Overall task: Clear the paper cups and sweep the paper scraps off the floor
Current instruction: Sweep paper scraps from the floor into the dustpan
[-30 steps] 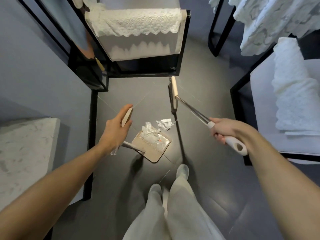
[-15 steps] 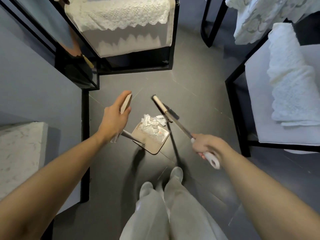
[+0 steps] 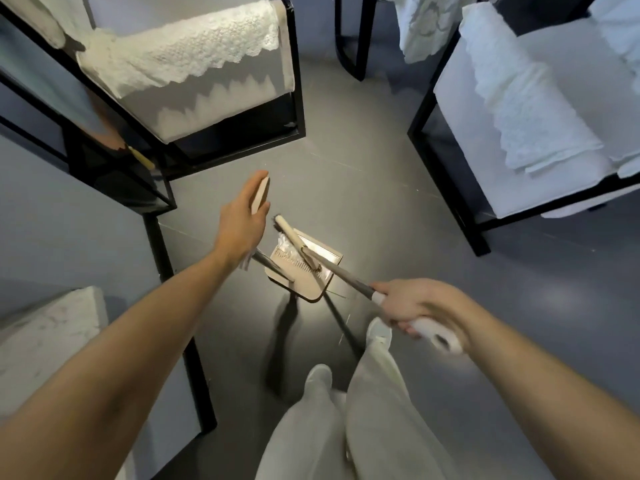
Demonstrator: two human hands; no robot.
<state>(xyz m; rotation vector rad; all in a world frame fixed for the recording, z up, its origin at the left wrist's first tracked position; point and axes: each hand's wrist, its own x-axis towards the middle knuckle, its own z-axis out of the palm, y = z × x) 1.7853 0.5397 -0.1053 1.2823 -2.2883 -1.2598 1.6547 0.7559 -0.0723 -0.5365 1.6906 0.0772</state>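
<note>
Sweeping step nearly done, by judgement: left hand [image 3: 242, 220] gripping dustpan [image 3: 311, 289] handle, right hand [image 3: 412, 306] fingers [image 3: 391, 288] curled round broom [image 3: 346, 276], scraps [image 3: 282, 241] in pan. Next: lift level.

1. The dustpan [image 3: 304, 275] sits on the floor [image 3: 363, 188], ahead of the person's feet [image 3: 379, 332]
2. The broom [image 3: 294, 240] rests its head in the pan, with the paper scraps [image 3: 281, 242] just beyond it
3. The left hand [image 3: 242, 220] holds the dustpan's handle left of the pan; the right hand [image 3: 412, 303] grips the broom right of it
4. A chair [image 3: 296, 81] stands beyond, another chair [image 3: 426, 112] at right
</note>
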